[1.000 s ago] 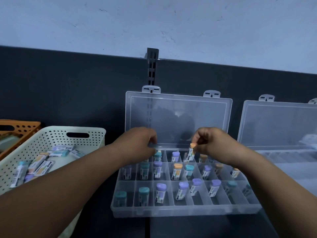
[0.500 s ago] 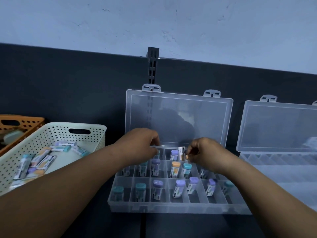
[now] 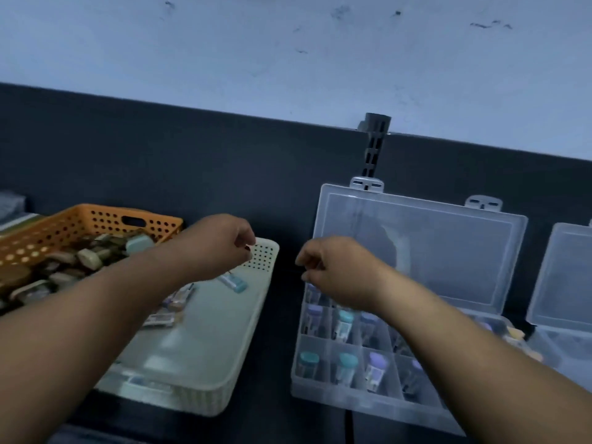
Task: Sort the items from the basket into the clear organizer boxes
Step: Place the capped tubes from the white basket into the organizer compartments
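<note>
Loosely curled and empty, the left hand hovers over the white basket, the right hand over the far-left corner of the organizer box.

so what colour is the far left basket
The basket is orange, perforated with round holes; head view.

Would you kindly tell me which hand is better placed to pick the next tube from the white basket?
Left. The left hand hovers over the white basket near a teal-capped tube; the right hand sits over the organizer box edge.
</note>
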Available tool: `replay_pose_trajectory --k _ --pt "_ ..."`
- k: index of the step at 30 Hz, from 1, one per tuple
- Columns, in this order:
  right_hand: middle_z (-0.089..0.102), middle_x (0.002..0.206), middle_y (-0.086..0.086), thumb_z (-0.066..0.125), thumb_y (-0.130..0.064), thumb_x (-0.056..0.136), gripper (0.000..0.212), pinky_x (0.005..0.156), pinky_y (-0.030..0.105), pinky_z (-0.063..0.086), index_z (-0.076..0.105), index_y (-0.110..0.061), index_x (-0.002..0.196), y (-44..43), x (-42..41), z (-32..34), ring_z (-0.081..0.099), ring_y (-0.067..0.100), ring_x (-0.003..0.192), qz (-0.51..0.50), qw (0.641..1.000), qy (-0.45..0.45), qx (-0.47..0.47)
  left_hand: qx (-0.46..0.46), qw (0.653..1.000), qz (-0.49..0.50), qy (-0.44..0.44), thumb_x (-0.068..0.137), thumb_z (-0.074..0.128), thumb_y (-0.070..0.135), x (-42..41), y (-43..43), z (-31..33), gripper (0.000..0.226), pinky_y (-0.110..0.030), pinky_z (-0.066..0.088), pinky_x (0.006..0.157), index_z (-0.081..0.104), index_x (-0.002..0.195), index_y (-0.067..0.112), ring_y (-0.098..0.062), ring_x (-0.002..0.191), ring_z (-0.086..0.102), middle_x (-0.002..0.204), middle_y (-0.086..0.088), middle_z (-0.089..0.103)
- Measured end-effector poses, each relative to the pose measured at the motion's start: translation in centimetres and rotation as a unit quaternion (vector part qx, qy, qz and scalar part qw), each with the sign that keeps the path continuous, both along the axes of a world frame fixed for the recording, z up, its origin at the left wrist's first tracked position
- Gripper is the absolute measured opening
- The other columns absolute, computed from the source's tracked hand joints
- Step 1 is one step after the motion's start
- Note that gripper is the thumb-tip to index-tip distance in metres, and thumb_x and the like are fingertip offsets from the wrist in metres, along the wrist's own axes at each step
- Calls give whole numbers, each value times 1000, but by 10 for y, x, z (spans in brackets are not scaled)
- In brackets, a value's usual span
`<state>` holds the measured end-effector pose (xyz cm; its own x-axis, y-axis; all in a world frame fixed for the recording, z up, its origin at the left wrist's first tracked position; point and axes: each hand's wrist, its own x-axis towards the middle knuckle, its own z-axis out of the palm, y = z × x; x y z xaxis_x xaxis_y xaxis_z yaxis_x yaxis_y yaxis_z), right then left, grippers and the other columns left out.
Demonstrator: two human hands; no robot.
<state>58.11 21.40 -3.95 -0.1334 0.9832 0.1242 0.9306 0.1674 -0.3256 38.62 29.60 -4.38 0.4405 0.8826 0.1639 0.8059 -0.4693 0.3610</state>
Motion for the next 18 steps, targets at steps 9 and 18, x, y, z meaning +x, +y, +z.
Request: replay_pose_trajectory --k 9,18 --pt "62 120 2 58 -20 92 31 82 26 44 61 -20 123 61 -89 -24 57 21 107 28 996 -84 -28 -85 994 50 55 90 60 11 -63 20 -27 35 -27 48 91 62 124 19 -16 108 58 123 -1 62" --pt "63 123 0 59 -23 92 36 89 27 45 59 -20 127 90 -134 -49 59 20 110 63 975 -136 -167 -138 966 -35 215 93 52 9 -59 28 -40 44 -32 42 102 52 135 22 -23 119 53 135 -4 54"
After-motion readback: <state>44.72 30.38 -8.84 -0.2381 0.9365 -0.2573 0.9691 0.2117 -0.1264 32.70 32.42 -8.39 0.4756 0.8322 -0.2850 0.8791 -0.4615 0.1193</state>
